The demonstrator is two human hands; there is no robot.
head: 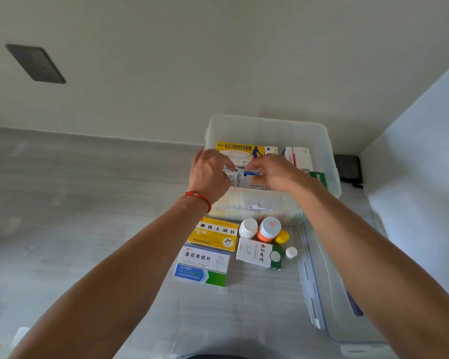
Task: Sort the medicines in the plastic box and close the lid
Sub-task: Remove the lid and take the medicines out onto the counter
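An open clear plastic box (322, 141) stands at the far end of the surface with upright medicine packs inside, a yellow-topped box (240, 149) at the back and white ones (300, 155) to the right. Both my hands reach into it. My left hand (209, 172) and my right hand (275, 173) pinch a white pack with a blue stripe (252, 173) between them. In front of the box lie a yellow carton (214, 234), a blue-green carton (202, 265), a white-green carton (258, 253) and several small bottles (268, 229). The clear lid (319, 286) lies at the right.
A wall rises close behind the box, with a dark plate (35, 63) on it at the left. A dark object (347, 169) sits in the corner right of the box. Another wall closes the right side.
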